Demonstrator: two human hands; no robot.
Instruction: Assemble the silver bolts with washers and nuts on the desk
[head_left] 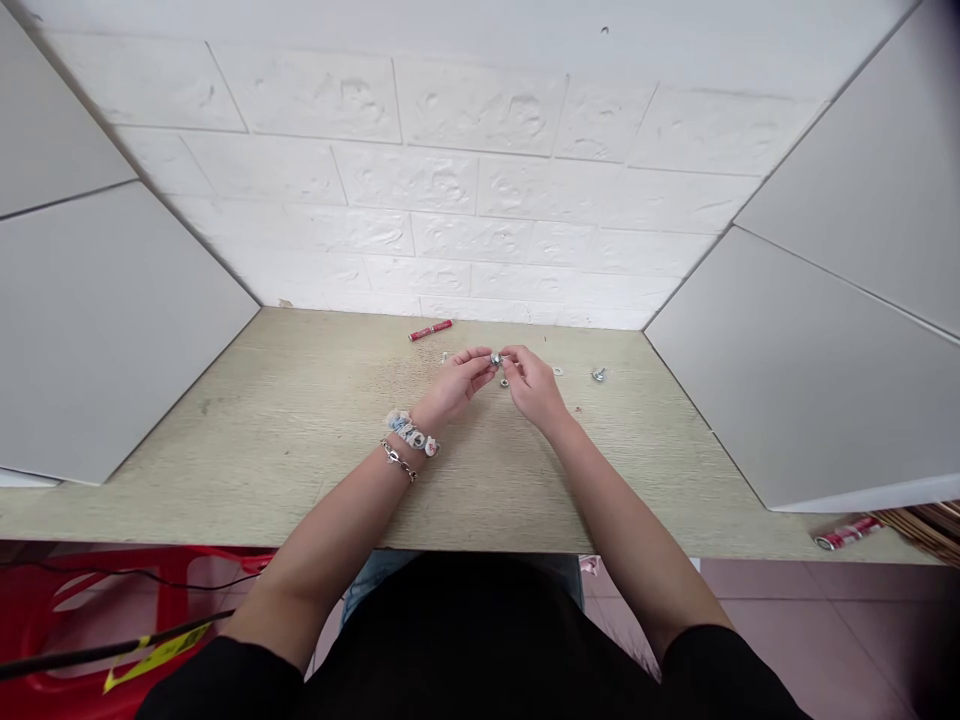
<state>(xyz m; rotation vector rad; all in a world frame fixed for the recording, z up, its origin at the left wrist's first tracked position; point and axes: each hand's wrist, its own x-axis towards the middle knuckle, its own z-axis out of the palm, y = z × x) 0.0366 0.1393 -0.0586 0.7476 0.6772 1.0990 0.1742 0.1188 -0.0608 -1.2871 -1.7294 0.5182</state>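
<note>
Pinching a small shiny silver metal part (496, 359) between their fingertips, the left hand (450, 388) and the right hand (531, 386) meet over the pale wood-grain tabletop (480, 490). The part is in hand, apart from the loose pieces; whether its own pieces are fully joined cannot be told. A small round metal ring (504, 382) lies just below the fingertips, a flat white washer (558, 371) just right of the right hand, and a silvery metal piece with a stem (598, 375) farther right; these three lie separate. The held part looks rounded and glossy, its finer detail hidden by the fingers. Beyond the left hand lies a slim red tube (430, 331).
</note>
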